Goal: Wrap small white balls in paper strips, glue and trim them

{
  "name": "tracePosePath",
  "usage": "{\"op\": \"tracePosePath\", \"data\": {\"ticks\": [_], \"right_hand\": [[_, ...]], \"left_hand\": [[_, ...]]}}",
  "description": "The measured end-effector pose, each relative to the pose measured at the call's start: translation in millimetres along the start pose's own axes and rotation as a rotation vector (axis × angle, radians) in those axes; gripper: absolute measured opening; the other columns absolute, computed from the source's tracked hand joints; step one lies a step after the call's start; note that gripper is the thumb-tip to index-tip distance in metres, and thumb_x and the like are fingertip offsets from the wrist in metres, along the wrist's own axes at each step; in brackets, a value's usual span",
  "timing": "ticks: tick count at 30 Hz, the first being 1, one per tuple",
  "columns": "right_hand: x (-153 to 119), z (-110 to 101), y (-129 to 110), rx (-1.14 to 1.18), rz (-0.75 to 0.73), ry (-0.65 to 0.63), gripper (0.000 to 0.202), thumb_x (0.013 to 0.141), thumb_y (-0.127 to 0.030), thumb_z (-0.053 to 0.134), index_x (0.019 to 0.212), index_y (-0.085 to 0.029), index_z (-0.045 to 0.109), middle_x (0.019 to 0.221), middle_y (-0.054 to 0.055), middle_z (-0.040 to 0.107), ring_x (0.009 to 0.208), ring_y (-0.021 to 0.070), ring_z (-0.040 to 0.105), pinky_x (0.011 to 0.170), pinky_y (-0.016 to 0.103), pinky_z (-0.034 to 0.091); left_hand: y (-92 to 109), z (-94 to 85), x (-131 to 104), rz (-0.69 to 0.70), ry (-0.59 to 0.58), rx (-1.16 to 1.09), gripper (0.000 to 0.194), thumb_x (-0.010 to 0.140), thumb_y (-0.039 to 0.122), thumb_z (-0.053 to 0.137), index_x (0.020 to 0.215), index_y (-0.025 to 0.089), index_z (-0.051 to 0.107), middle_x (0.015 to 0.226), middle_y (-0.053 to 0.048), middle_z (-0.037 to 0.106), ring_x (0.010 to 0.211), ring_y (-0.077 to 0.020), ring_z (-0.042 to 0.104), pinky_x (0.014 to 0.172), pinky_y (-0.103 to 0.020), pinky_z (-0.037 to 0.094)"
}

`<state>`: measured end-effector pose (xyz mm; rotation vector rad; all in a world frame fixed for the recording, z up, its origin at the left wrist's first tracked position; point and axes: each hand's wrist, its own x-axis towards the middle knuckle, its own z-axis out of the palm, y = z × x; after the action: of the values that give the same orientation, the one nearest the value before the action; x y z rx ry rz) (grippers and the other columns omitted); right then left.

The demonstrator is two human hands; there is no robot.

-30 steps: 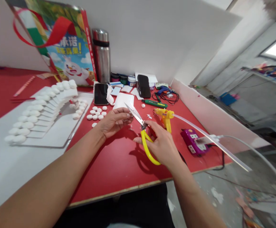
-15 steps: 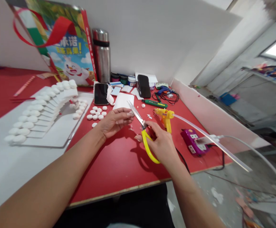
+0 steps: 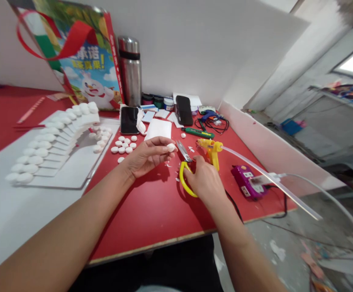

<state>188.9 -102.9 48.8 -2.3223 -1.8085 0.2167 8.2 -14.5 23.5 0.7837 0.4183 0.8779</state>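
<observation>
Between the thumb and fingers of my left hand (image 3: pixel 150 156) is a small white rounded piece (image 3: pixel 171 147), its exact kind unclear. My right hand (image 3: pixel 206 178) grips yellow-handled scissors (image 3: pixel 185 152), whose blades point up and left, just right of the white piece. Small white scraps (image 3: pixel 177 179) lie on the red table beneath both hands. A group of similar white pieces (image 3: pixel 121 150) rests left of my left hand. Farther left, an arched white construction (image 3: pixel 57 142) edged with rows of white ovals stands on a white board (image 3: pixel 42 219).
A yellow glue gun (image 3: pixel 213 151) with a long clear stick lies right of the scissors, near a purple power strip (image 3: pixel 246 182). Behind are a phone (image 3: pixel 129 120), a black case (image 3: pixel 184 110), a green pen-like tool (image 3: pixel 199 132), a steel flask (image 3: pixel 130 73) and a printed bag (image 3: pixel 88 69).
The scissors have dropped lower and tilted, their blades moving away from the left fingers. My left hand has turned slightly, and the white piece now shows plainly at its fingertips.
</observation>
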Motion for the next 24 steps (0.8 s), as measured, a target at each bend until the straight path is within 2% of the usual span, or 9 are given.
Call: {"op": "tracePosePath", "data": {"ticks": [5,8,10,12,15,16,18,20,24], "right_hand": [[3,-8,-21,-0.141,-0.053,-0.093,0.031,0.090,-0.034,0.064,0.112,-0.012,0.064,0.093,0.018,0.076,0.092,0.0339,0.074,0.070,0.034,0.047],[3,-18,-31,-0.178,-0.113,-0.158,0.037,0.086,-0.043,0.071,0.108,-0.013,0.067,0.094,0.018,0.076,0.093,0.0348,0.074,0.068,0.034,0.048],[7,-24,-34,-0.190,-0.169,-0.151,0.038,0.087,-0.049,0.069,0.102,-0.014,0.070,0.093,0.018,0.075,0.091,0.0357,0.073,0.067,0.035,0.048],[15,-26,-34,-0.119,-0.236,-0.061,0.034,0.091,-0.047,0.064,0.095,-0.015,0.072,0.086,0.016,0.075,0.087,0.0335,0.072,0.067,0.036,0.048],[33,-21,-29,0.342,-0.324,0.112,0.023,0.095,-0.035,0.056,0.092,-0.018,0.072,0.074,0.008,0.071,0.072,0.0219,0.068,0.064,0.031,0.047],[39,-17,-28,0.581,-0.327,0.096,0.023,0.095,-0.035,0.056,0.090,-0.018,0.071,0.070,0.005,0.069,0.063,0.0176,0.064,0.059,0.029,0.046],[48,-6,-25,1.022,-0.287,-0.043,0.022,0.091,-0.039,0.061,0.089,-0.019,0.069,0.061,-0.001,0.062,0.048,0.0121,0.054,0.047,0.025,0.040],[52,4,-23,1.327,-0.215,-0.166,0.024,0.084,-0.042,0.071,0.092,-0.019,0.069,0.057,-0.005,0.057,0.044,0.0096,0.048,0.042,0.022,0.036],[52,15,-21,1.513,-0.135,-0.226,0.031,0.073,-0.040,0.082,0.092,-0.019,0.070,0.056,-0.005,0.058,0.045,0.0079,0.048,0.041,0.020,0.037]], "left_hand": [[2,1.8,-2,-0.032,-0.042,-0.008,0.023,0.075,0.017,0.081,0.097,0.010,0.077,0.084,-0.006,0.074,0.069,-0.0106,0.069,0.066,-0.018,0.057],[4,2.3,-3,-0.036,-0.056,-0.019,0.017,0.077,0.015,0.079,0.093,0.009,0.076,0.079,-0.005,0.072,0.066,-0.0096,0.068,0.063,-0.017,0.056],[4,1.7,-3,-0.025,-0.048,-0.031,0.015,0.077,0.014,0.079,0.091,0.009,0.075,0.078,-0.005,0.072,0.065,-0.0088,0.067,0.062,-0.016,0.055],[3,0.6,-2,-0.006,-0.030,-0.048,0.016,0.076,0.014,0.080,0.090,0.009,0.076,0.079,-0.006,0.073,0.065,-0.0087,0.068,0.063,-0.016,0.055],[2,0.6,-2,0.018,0.015,-0.046,0.021,0.072,0.014,0.083,0.092,0.011,0.077,0.083,-0.005,0.075,0.066,-0.0089,0.069,0.066,-0.017,0.057],[2,1.3,-1,0.024,0.036,-0.034,0.023,0.071,0.013,0.084,0.093,0.012,0.078,0.084,-0.005,0.076,0.067,-0.0093,0.069,0.067,-0.018,0.057],[2,3.3,-1,0.043,0.085,-0.006,0.026,0.068,0.012,0.086,0.092,0.014,0.079,0.084,-0.004,0.077,0.069,-0.0102,0.071,0.070,-0.020,0.058],[1,5.1,-1,0.067,0.119,0.016,0.027,0.065,0.011,0.087,0.091,0.015,0.080,0.085,-0.004,0.078,0.072,-0.0111,0.072,0.074,-0.021,0.059],[-1,3.6,-1,0.076,0.128,0.068,0.028,0.068,0.013,0.087,0.094,0.016,0.081,0.086,-0.004,0.078,0.075,-0.0122,0.073,0.077,-0.022,0.059]]}}
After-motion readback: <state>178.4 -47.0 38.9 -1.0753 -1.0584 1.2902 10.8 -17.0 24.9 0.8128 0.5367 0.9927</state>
